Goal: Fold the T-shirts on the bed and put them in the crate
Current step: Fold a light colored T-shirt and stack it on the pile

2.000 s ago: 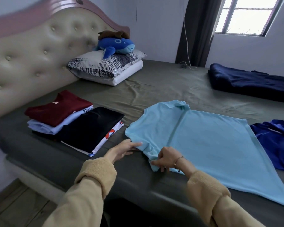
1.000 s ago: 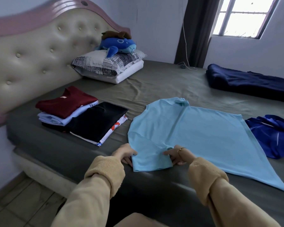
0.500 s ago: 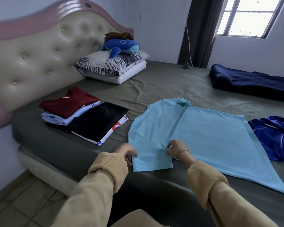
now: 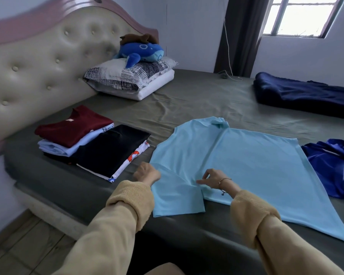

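- Light blue T-shirt (image 4: 246, 165) lies flat on the bed (image 4: 197, 100), collar toward the far side, near sleeve (image 4: 177, 199) spread toward the bed's front edge.
- Left hand (image 4: 147, 174) sits at the shirt's left shoulder edge, fingers curled under at the cloth; looks like it grips the edge, but the hold itself is hidden.
- Right hand (image 4: 213, 178) rests on the shirt just beside the sleeve seam, index finger stretched along the fabric, other fingers loosely bent; presses, holds nothing.
- Step in hand, my read: setting up the sleeve fold.
- To do it well: keep the right fingers pinning the seam line as a hinge, lift the sleeve with the left hand, bring it over onto the body in one flat pass, then smooth out the wrinkles.
- Risk: thin cloth bunches at the armpit; the far sleeve is not visible and may need flattening.
- Folded T-shirts (image 4: 91, 143) stacked to the left, near the headboard (image 4: 48, 62).
- Crumpled royal blue garment (image 4: 334, 165) just beside the shirt's right hem, not yet folded.
- Crate not in view.
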The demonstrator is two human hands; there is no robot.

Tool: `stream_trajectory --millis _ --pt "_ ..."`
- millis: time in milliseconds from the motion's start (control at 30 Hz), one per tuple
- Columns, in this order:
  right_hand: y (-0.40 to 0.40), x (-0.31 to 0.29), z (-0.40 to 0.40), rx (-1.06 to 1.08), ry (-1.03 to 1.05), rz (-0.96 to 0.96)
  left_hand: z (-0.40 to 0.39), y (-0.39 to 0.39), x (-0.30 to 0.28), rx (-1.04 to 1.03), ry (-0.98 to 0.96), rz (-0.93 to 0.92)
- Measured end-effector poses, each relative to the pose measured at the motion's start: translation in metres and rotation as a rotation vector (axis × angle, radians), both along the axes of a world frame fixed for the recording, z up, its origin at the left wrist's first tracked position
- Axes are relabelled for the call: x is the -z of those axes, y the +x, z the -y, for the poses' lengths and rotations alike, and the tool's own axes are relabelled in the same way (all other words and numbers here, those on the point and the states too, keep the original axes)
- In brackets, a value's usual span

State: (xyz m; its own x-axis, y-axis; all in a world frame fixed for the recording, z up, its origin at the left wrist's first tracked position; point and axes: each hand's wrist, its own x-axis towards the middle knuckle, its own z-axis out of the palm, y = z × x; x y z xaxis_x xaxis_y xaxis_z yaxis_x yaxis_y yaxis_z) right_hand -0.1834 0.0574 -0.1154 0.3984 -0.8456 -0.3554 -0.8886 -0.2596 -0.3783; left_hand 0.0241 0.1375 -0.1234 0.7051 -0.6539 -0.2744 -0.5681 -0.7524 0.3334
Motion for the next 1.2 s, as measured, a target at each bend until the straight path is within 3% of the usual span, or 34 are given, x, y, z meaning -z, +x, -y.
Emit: stream_trajectory --millis 133,400,600,667,767,833,1033,1200 --pt "-0.009 0.002 0.032 0.076 0.012 0.077 0.032 -0.003 -0.004 0.016 -0.108 0.005" --pt "-0.015 0.008 0.117 0.155 -0.109 0.184 0.128 0.001 0.0 0.258 -0.087 0.156" --pt "0.038 0.013 0.188 0.148 -0.136 0.322 0.183 0.027 0.016 0.15 -0.055 0.181" --pt "0.064 0.018 0.212 0.11 -0.128 0.327 0.197 0.053 0.019 0.228 0.025 0.117" --pt "0.103 0.027 0.236 0.004 -0.121 0.268 0.205 0.09 0.003 0.278 0.182 -0.285" --pt "0.129 0.035 0.252 -0.072 -0.185 0.201 0.208 0.105 -0.004 0.373 0.309 -0.409" --pt "0.175 0.037 0.269 -0.165 -0.373 -0.053 0.213 0.128 0.007 0.523 0.448 -0.448" --pt "0.199 0.048 0.276 -0.175 -0.397 0.14 0.228 0.135 0.003 0.485 0.764 -0.408"
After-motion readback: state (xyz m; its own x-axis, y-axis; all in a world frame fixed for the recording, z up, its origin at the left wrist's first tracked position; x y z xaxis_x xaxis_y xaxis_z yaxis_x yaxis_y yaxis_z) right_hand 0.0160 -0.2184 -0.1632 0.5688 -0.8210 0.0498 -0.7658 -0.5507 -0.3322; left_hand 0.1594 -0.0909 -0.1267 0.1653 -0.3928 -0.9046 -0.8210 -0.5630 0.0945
